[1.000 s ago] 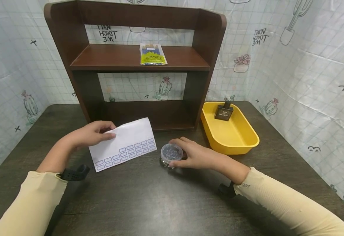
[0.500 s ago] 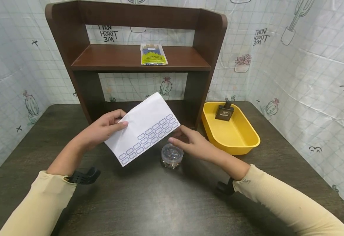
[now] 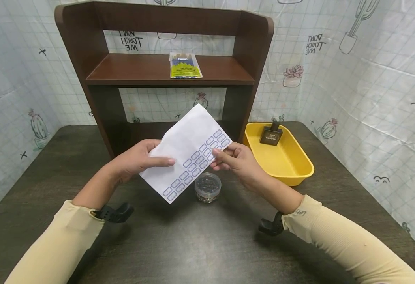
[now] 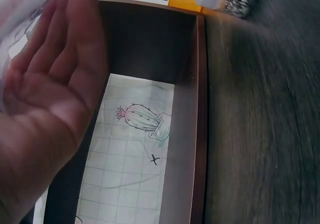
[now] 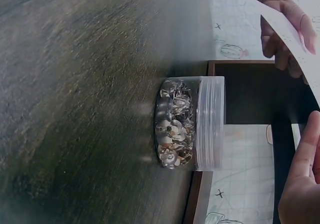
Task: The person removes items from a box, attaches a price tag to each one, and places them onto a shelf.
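Note:
A white sheet (image 3: 184,136) printed with rows of small blue-outlined labels is held tilted above the table in the head view. My left hand (image 3: 134,159) grips its left side, thumb on the printed face and fingers behind. At the right corner my right hand (image 3: 241,163) pinches the sheet between thumb and fingers. Just below the sheet, a small round clear jar (image 3: 207,187) with its lid on stands upright on the table, untouched by either hand. The right wrist view shows small shiny metal pieces like thumbtacks (image 5: 172,126) inside it.
A dark brown two-tier shelf (image 3: 169,82) stands at the back, bearing a yellow-and-blue packet (image 3: 185,67). To the right is a yellow tray (image 3: 282,157) with a dark bottle (image 3: 271,135) inside. Patterned sheeting (image 3: 370,118) lines the walls around the dark table (image 3: 193,244).
My right hand has let go of the jar and taken hold of the sheet's right corner. My left hand has moved right with the sheet, which is now raised and more tilted.

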`<state>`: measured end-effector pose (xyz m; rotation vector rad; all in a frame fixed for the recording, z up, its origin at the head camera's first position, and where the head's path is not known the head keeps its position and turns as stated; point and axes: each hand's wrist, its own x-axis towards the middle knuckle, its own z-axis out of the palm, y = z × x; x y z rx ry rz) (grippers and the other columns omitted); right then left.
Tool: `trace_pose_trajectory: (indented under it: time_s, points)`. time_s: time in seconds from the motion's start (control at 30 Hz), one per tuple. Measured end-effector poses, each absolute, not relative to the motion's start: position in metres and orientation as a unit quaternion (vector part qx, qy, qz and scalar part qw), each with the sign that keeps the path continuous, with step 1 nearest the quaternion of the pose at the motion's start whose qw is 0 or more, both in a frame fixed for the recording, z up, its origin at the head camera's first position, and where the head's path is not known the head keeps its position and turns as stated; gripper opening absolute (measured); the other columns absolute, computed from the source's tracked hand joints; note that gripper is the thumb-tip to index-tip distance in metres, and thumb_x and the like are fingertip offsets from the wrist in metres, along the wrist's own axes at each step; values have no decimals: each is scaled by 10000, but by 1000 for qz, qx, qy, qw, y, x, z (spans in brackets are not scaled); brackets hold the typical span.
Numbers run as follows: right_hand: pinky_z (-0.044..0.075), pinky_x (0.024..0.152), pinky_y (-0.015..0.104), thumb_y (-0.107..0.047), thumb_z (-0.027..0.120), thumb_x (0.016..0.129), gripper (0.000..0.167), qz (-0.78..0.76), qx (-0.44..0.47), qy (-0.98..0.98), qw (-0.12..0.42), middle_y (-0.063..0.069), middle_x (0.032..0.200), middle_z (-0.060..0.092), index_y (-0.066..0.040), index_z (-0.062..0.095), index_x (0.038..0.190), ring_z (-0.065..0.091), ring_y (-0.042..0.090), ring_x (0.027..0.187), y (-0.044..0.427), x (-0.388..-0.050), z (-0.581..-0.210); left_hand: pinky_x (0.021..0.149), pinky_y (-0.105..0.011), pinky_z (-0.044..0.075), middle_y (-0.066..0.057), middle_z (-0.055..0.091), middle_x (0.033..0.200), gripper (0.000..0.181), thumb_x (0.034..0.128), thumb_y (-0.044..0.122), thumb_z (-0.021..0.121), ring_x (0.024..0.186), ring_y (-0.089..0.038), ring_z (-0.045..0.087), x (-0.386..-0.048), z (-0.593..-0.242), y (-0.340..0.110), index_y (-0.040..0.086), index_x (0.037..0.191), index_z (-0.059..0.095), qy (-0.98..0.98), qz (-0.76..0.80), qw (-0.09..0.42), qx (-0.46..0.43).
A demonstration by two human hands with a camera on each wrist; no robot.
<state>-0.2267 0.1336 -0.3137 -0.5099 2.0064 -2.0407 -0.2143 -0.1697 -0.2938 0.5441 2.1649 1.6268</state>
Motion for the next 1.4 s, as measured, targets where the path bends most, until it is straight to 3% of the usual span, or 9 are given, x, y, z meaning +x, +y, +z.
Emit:
trace_pose_trajectory:
  time_s: [0.17, 0.4, 0.53, 0.63, 0.73, 0.83, 0.97, 1.4]
  points:
    - [640, 780, 275, -30, 623, 1032, 237, -698, -176, 684, 122, -31, 948, 809, 80, 616, 1241, 754, 111, 759, 133, -225, -313, 805, -468, 650, -115, 792, 1155, 447, 952, 182, 752, 955, -332, 799, -215, -293, -170, -14, 1332, 618, 756, 573, 251, 194]
    - [635, 741, 263, -1, 615, 1022, 141, -693, -172, 693, 99, -46, 894, 790, 28, 610, 1160, 733, 101, 734, 132, -227, -314, 824, -459, 640, -132, 767, 1217, 416, 1007, 171, 657, 988, -302, 785, -213, -297, -171, -33, 1364, 595, 759, 562, 262, 196]
    - [572, 703, 185, -12, 675, 978, 179, -658, -142, 739, -20, -67, 847, 650, -25, 529, 1081, 625, 40, 729, 132, -229, -311, 833, -461, 637, -147, 751, 1242, 428, 1014, 169, 642, 999, -297, 780, -212, -299, -172, -40, 1381, 575, 758, 568, 255, 194]
    - [469, 697, 150, -29, 734, 938, 249, -595, -142, 780, -134, 10, 872, 530, -23, 512, 1051, 521, 82, 767, 132, -229, -307, 848, -468, 634, -183, 729, 1275, 438, 1020, 178, 641, 1013, -301, 776, -211, -299, -173, -38, 1393, 563, 760, 569, 245, 196]
    - [415, 727, 189, -36, 770, 917, 238, -497, -225, 806, -232, 104, 928, 542, 22, 585, 1056, 490, 161, 839, 132, -225, -304, 861, -478, 632, -216, 702, 1317, 440, 1027, 185, 635, 1029, -301, 771, -211, -299, -172, -18, 1410, 556, 765, 568, 235, 192]
    - [450, 808, 252, -56, 791, 911, 194, -409, -334, 803, -276, 124, 1011, 636, -4, 685, 1065, 529, 216, 936, 128, -218, -304, 871, -484, 631, -230, 687, 1339, 441, 1033, 190, 631, 1040, -302, 768, -210, -299, -170, -6, 1420, 554, 766, 569, 229, 190]
    - [462, 946, 331, -90, 808, 909, 217, -333, -420, 802, -266, 71, 1118, 691, -78, 758, 1119, 550, 226, 1079, 117, -210, -303, 882, -485, 630, -241, 683, 1348, 444, 1036, 188, 622, 1052, -299, 768, -210, -299, -166, -21, 1421, 552, 763, 572, 230, 193]
    - [587, 954, 315, -119, 848, 880, 329, -282, -459, 801, -261, 50, 1167, 732, -88, 758, 1195, 630, 184, 1106, 107, -203, -302, 881, -476, 631, -228, 706, 1310, 457, 1023, 176, 634, 1051, -290, 772, -206, -301, -164, -55, 1408, 549, 745, 590, 228, 212]
